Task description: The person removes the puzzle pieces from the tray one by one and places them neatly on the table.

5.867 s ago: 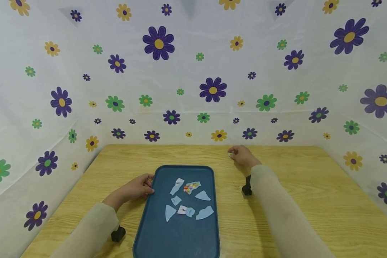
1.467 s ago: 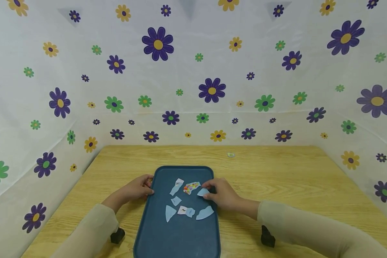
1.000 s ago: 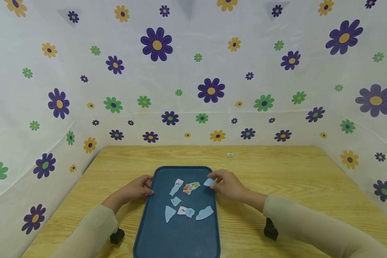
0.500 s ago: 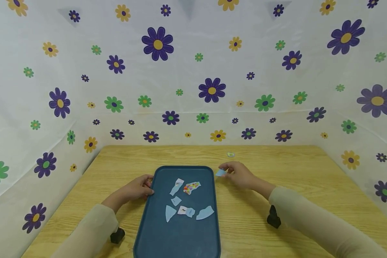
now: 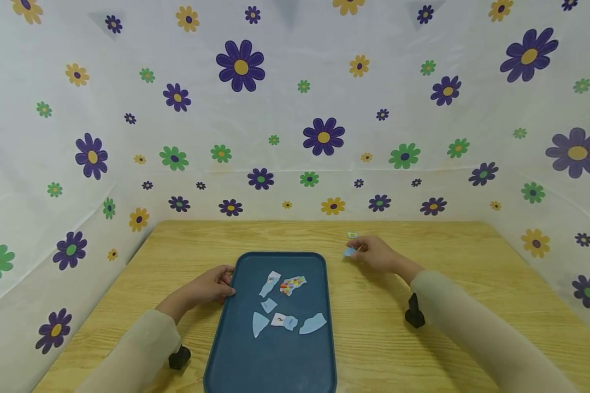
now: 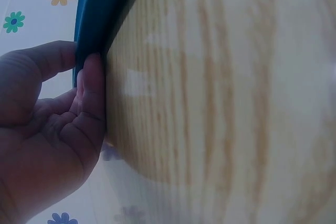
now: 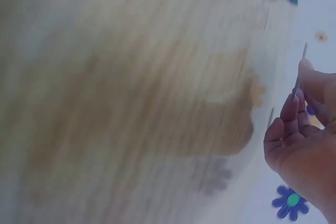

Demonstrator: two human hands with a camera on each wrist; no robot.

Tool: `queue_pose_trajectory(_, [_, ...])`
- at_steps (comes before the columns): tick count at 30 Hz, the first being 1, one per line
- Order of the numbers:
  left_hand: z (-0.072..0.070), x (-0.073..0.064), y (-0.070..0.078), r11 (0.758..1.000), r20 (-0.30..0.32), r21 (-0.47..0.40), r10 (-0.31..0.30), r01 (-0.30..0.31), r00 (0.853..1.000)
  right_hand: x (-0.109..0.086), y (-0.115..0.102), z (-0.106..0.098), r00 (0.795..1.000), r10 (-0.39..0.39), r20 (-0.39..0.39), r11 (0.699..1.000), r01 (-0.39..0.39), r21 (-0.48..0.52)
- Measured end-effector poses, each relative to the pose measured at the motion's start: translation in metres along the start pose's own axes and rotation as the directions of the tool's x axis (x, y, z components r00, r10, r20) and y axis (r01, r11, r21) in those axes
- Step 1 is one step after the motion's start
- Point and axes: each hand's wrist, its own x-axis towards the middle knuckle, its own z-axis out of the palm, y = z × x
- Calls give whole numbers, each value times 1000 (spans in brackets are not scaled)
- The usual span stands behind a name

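My left hand point(image 5: 208, 286) grips the left rim of a dark blue tray point(image 5: 270, 365); the left wrist view shows the thumb and fingers on either side of that rim. Beyond the tray's far right corner, my right hand point(image 5: 376, 254) pinches a flat light-blue piece point(image 5: 349, 251) between thumb and fingers. Seen edge-on in the right wrist view, the piece point(image 7: 300, 74) is thin and off the table. Just behind it a small pale piece with a yellow-green print point(image 5: 352, 234) lies on the table.
On the tray lie several irregular flat pieces, including a multicoloured one point(image 5: 292, 285), a light-blue curved one point(image 5: 312, 324) and a pointed one point(image 5: 259, 324). Flower-printed white cloth point(image 5: 275, 109) surrounds the wooden table point(image 5: 423, 251) at the back and sides.
After leaving the small printed piece on the table, my right hand has lifted the light-blue piece off the tray and carried it back and right. My left hand has stayed on the rim.
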Motion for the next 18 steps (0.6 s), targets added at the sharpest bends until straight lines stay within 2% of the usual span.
queue_pose_trajectory(9, [1, -1, 1, 1000, -6, 0, -13, 13, 1000, 13, 17, -10, 997, 80, -19, 996, -79, 36])
queue_pose_trajectory(18, [1, -2, 3, 1000, -9, 18, -7, 7, 1000, 19, 28, -13, 998, 61, -10, 998, -61, 3])
